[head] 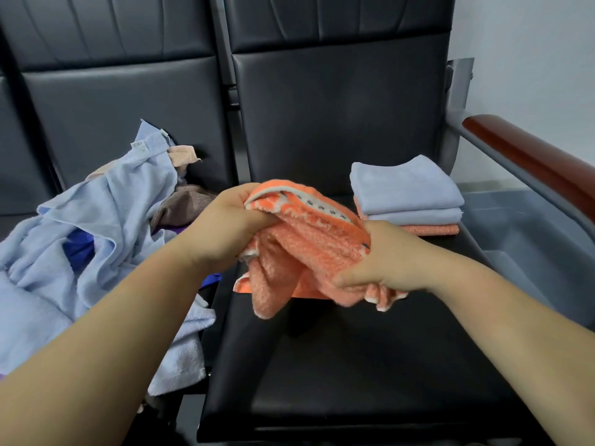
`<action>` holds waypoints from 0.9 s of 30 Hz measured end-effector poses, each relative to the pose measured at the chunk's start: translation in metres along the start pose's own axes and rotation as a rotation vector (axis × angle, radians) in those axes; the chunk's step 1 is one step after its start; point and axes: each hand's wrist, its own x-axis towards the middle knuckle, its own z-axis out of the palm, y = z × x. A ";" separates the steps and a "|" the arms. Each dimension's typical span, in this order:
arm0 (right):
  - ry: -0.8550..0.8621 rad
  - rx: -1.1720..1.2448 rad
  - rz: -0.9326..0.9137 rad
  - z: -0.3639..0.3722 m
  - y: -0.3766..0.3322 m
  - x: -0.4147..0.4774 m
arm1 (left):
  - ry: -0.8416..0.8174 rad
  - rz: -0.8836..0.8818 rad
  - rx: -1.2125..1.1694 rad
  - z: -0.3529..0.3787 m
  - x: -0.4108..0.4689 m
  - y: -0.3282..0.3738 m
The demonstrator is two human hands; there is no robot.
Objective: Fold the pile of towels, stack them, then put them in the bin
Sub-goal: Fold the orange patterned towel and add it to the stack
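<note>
Above the middle of the black padded leather chair seat (354, 365), both hands hold a crumpled orange terry towel with a white patterned border (309, 239). The left hand (222, 226) has its fingers curled round the towel's upper edge. The right hand (386, 255) grips the lower bunched part, thumb across the cloth. On the neighbouring seat to the left lies a loose pile of pale blue, brown and purple towels (96, 220). At the seat's far right corner sits a stack of folded pale blue and orange towels (405, 194). Beyond the right edge stands a grey plastic bin (531, 239).
</note>
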 end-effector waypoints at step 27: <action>0.272 -0.345 -0.137 -0.007 0.012 0.014 | -0.167 -0.064 1.105 0.013 0.003 -0.011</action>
